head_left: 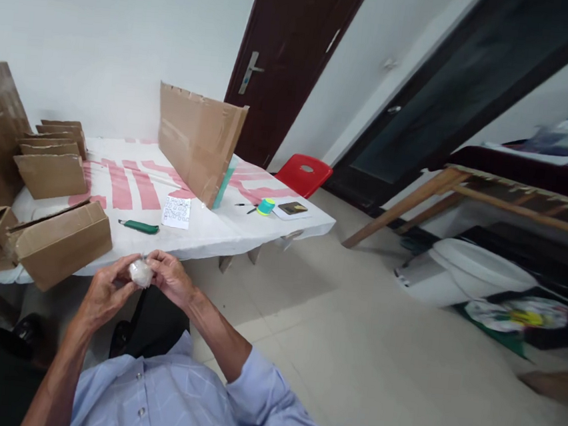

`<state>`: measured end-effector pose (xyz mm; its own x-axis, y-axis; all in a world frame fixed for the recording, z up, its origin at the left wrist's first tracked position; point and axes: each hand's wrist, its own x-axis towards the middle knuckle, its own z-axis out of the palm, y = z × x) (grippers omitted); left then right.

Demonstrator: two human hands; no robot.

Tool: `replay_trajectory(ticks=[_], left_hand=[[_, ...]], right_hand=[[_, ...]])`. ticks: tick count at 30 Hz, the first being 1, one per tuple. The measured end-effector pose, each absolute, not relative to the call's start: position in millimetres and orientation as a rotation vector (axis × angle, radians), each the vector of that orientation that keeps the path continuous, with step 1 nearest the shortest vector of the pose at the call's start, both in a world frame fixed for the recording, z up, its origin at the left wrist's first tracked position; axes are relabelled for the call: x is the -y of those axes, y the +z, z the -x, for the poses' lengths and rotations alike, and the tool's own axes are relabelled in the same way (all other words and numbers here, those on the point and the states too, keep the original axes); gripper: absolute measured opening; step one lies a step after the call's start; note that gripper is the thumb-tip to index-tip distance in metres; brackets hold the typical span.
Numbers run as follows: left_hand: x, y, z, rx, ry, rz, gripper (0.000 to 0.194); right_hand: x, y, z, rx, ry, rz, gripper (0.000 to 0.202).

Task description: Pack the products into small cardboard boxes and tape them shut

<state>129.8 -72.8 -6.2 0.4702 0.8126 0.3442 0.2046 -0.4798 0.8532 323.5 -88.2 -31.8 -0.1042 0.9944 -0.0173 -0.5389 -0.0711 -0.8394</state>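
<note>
In front of my body, just off the table's near edge, I hold a small whitish bundle (141, 273) that looks wrapped in clear plastic. The fingers of my left hand (105, 293) curl around its left side. My right hand (171, 276) pinches it at the upper right with thumb and fingers. What lies inside the wrapping cannot be made out. On the table beyond my hands are a green utility knife (139, 226) and a white sheet with small printed drawings (177, 213).
Open cardboard boxes (63, 242) and cardboard pieces (51, 174) crowd the table's left side. A tall cardboard panel (195, 137) stands mid-table. Beyond it are a turquoise-and-yellow round object (266, 206), pens and a phone (293, 208). A red chair (305, 173) stands behind; a white bin (469, 271) is right.
</note>
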Motion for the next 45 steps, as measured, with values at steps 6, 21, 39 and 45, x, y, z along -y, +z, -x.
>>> replay_trajectory(ticks=[6, 21, 39, 45], left_hand=[[75.2, 2.0, -138.5, -0.856, 1.026, -1.977, 0.078], [67.0, 19.4, -134.7, -0.693, 0.954, -2.121, 0.064], [16.6, 14.2, -139.3, -0.969, 0.975, -1.919, 0.037], [7.5, 20.7, -158.9, -1.212, 0.832, -2.338, 0.050]], right_hand=[[91.3, -26.5, -325.2, 0.912, 1.219, 0.873, 0.052], [84.8, -16.0, -340.4, 0.979, 1.581, 0.728, 0.054], [48.6, -14.1, -328.8, 1.325, 1.117, 0.887, 0.046], [10.3, -37.8, -363.5, 1.293, 1.025, 0.977, 0.049]])
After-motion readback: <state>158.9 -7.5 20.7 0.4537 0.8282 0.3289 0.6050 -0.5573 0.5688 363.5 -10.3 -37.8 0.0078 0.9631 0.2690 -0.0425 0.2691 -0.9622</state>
